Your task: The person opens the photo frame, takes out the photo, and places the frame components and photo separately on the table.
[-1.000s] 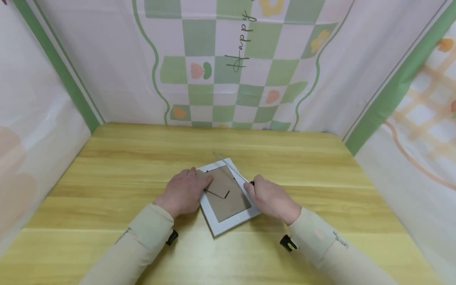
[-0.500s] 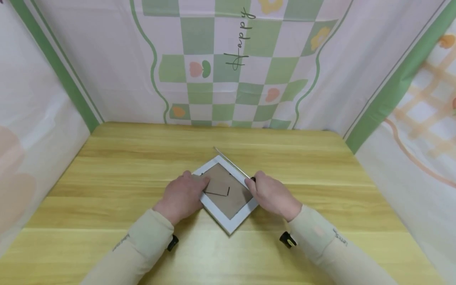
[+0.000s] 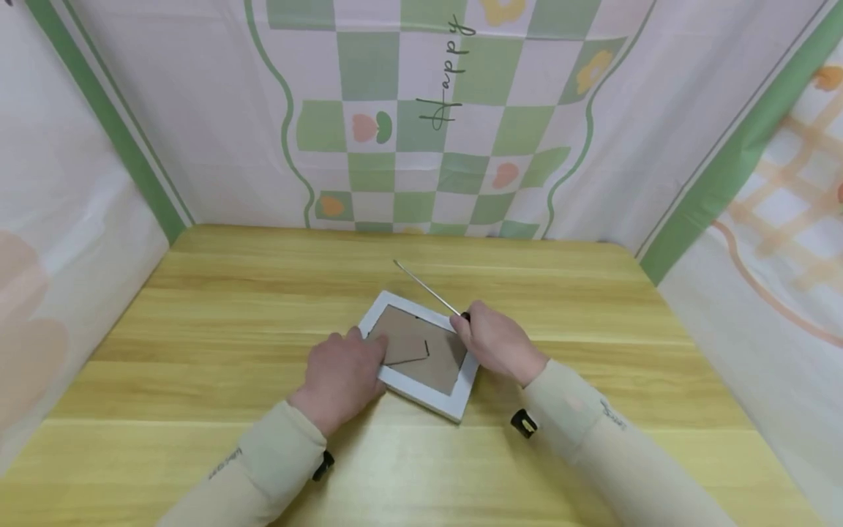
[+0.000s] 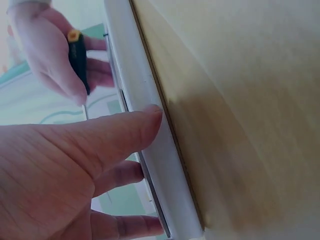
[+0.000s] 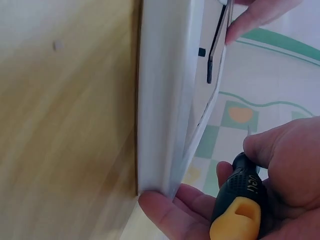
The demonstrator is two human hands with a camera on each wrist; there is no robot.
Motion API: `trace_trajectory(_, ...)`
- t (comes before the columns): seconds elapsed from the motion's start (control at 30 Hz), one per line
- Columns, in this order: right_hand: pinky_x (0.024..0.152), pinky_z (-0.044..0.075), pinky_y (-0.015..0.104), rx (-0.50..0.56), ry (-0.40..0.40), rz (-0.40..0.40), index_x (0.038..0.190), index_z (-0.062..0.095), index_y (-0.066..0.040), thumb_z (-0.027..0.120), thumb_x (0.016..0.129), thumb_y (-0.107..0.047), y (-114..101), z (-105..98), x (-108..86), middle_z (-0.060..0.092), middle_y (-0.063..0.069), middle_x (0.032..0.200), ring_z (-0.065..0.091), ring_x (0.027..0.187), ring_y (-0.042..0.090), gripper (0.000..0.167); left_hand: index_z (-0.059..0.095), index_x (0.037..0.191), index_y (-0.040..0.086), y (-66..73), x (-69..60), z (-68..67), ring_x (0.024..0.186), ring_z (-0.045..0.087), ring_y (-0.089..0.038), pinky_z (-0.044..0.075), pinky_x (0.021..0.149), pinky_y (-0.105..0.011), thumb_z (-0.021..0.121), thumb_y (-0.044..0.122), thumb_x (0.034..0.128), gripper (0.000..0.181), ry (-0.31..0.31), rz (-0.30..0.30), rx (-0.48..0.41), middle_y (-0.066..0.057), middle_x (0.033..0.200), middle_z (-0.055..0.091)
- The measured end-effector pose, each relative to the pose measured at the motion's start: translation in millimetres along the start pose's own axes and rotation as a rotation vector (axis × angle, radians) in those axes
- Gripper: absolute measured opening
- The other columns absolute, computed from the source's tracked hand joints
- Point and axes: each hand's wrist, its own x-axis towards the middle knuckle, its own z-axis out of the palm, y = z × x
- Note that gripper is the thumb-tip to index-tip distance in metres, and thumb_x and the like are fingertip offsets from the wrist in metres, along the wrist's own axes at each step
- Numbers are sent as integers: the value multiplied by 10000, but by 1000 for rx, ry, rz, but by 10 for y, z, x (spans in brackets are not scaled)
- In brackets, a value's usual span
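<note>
A white picture frame (image 3: pixel 421 391) with a brown backing board (image 3: pixel 408 329) lies back side up on the table, its corners turned askew. The left hand (image 3: pixel 341 377) grips its left side, thumb over the edge; in the left wrist view that thumb lies across the white rim (image 4: pixel 172 185). In the right hand (image 3: pixel 503 344) is a screwdriver, its thin shaft (image 3: pixel 426 287) pointing up and left above the frame. The right wrist view shows the black and yellow handle (image 5: pixel 240 205) in the palm, while fingers of that hand touch the frame's corner.
The wooden table (image 3: pixel 263 285) reaches back to a curtain (image 3: pixel 369 176) with green and white checks. More printed cloth (image 3: pixel 59 219) hangs at the left, and also at the right. A black clip-like piece (image 3: pixel 524 423) shows at the right sleeve, another at the left.
The picture frame has turned counter-clockwise on the table, with both hands staying at its sides. The right hand and the screwdriver have shifted slightly up, away from the person.
</note>
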Motion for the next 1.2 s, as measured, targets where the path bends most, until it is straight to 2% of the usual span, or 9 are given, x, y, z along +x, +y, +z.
trace_trajectory(0.13, 568, 396, 323, -16, 12, -3, 920, 536, -52, 422, 1112, -358, -3, -1, 75, 481, 51, 732, 461, 621, 198, 379, 682, 1309, 140, 58, -50, 6, 659, 563, -272, 495, 480, -401, 819, 405, 880, 522, -16, -16, -8, -127, 837, 612)
trace_trajectory(0.3, 556, 415, 330, -5, 16, -4, 913, 550, -64, 439, 1107, -365, 2, -4, 152, 510, 53, 742, 480, 622, 202, 375, 704, 1257, 121, 148, -109, 14, 677, 603, -274, 501, 495, -415, 831, 357, 856, 482, -5, -22, -30, -146, 842, 640)
trace_trajectory(0.5, 577, 429, 337, -26, 27, -11, 944, 559, -56, 445, 1106, -361, 19, -8, 238, 533, 65, 771, 512, 666, 214, 364, 705, 1252, 114, 236, -152, 25, 631, 631, -266, 522, 461, -395, 855, 424, 844, 534, 20, -18, 9, -259, 1073, 720)
trace_trajectory(0.67, 589, 425, 337, -67, 36, -6, 979, 557, -53, 447, 1105, -370, 32, -26, 263, 549, 70, 788, 526, 684, 222, 358, 690, 1322, 142, 250, -168, 44, 618, 625, -259, 503, 444, -369, 864, 453, 828, 609, 48, -16, 26, -268, 1128, 720)
trace_trajectory(0.73, 588, 426, 340, -105, 58, -3, 988, 561, -57, 452, 1102, -384, 32, -44, 237, 564, 69, 792, 535, 685, 222, 363, 668, 1372, 156, 240, -165, 55, 671, 636, -278, 504, 455, -370, 863, 464, 822, 660, 60, -11, 19, -275, 1163, 706)
trace_trajectory(0.83, 558, 412, 341, -160, 109, -15, 985, 560, -57, 467, 1098, -399, 27, -78, 162, 564, 68, 756, 527, 647, 220, 372, 595, 1474, 186, 215, -138, 55, 832, 673, -345, 546, 524, -404, 839, 520, 834, 762, 45, -1, -9, -315, 1317, 639)
trace_trajectory(1.0, 479, 367, 332, -229, 197, -51, 941, 552, -77, 522, 1083, -409, 0, -141, -23, 523, 45, 659, 490, 554, 200, 363, 529, 1540, 219, 162, -71, 79, 1057, 683, -432, 604, 681, -460, 775, 639, 835, 857, 47, 70, -23, -346, 1471, 531)
trace_trajectory(1.13, 435, 328, 308, -247, 284, -151, 910, 530, -75, 573, 1072, -362, 1, -146, -191, 473, 13, 601, 441, 483, 157, 333, 530, 1543, 257, 147, -23, 118, 1089, 662, -445, 600, 723, -480, 749, 676, 833, 853, 43, 98, -21, -347, 1474, 526)
trace_trajectory(1.2, 424, 323, 293, -263, 334, -228, 951, 557, -58, 602, 1063, -316, 4, -137, -268, 485, -8, 597, 431, 465, 124, 285, 540, 1535, 277, 143, -2, 137, 1059, 665, -443, 593, 718, -482, 737, 692, 829, 842, 47, 106, -5, -345, 1459, 541)
